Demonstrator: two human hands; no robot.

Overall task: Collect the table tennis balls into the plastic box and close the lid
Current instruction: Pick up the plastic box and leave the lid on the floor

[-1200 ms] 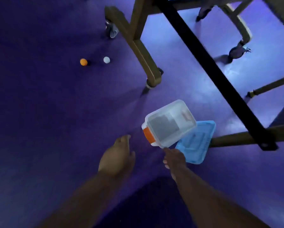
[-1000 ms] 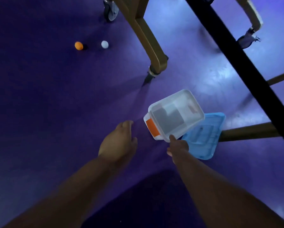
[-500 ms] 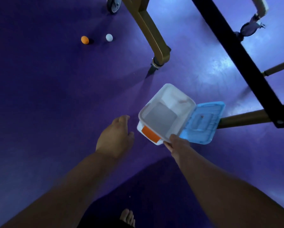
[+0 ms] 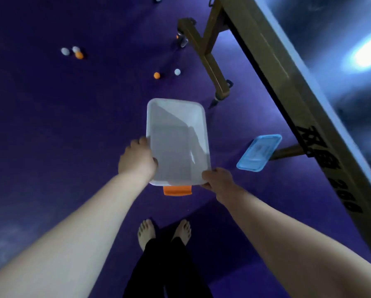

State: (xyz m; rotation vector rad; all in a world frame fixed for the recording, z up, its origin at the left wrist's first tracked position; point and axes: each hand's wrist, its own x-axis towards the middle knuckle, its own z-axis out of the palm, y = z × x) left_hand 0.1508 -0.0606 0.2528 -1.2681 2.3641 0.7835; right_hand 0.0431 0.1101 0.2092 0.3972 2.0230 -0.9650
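I hold a clear plastic box (image 4: 177,138) with an orange latch (image 4: 177,190) upright and open above the purple floor, with nothing inside it. My left hand (image 4: 137,160) grips its left rim and my right hand (image 4: 218,179) grips its near right corner. The blue lid (image 4: 258,152) lies on the floor to the right, apart from the box. On the floor ahead sit an orange ball (image 4: 157,75) and a white ball (image 4: 177,72). Farther left are two white balls (image 4: 65,51) and another orange ball (image 4: 79,55) close together.
The table tennis table's edge (image 4: 287,100) with black lettering runs diagonally down the right side. Its brass-coloured legs (image 4: 210,61) with castors stand just beyond the box. My bare feet (image 4: 164,232) are below the box on the purple floor (image 4: 51,125).
The box came up off the floor and turned upright, away from the lid. My left hand took hold of its left rim. The view rose, and more balls show at the far left.
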